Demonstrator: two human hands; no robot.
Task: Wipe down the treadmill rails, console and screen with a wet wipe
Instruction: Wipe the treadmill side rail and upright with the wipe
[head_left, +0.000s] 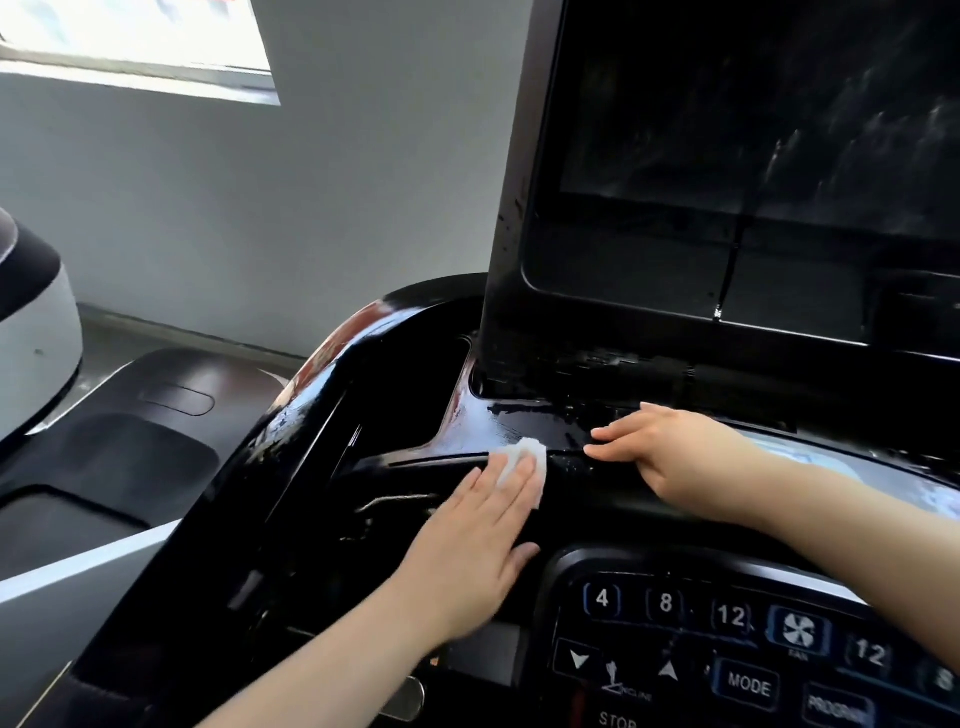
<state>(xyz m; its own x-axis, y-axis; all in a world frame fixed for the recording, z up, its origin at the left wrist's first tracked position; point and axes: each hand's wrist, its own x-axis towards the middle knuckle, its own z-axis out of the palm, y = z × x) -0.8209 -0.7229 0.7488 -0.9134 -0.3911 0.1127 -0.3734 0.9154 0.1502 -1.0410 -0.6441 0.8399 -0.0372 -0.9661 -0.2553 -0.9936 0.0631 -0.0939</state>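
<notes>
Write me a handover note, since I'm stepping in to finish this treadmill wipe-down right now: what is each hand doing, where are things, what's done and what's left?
Left hand: flat, fingers straight, pressing the wet wipe onto the glossy black console ledge below the screen.
Right hand: open, fingertips resting on the same ledge, just right of the wipe, holding nothing.
Done, by the look of it: wet streaks on the screen, its frame and the ledge.
Left: the button panel shows no wet streaks; the rails are out of view, so check them.

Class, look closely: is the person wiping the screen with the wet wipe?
No, the left hand presses the wet wipe flat on the console.
</notes>
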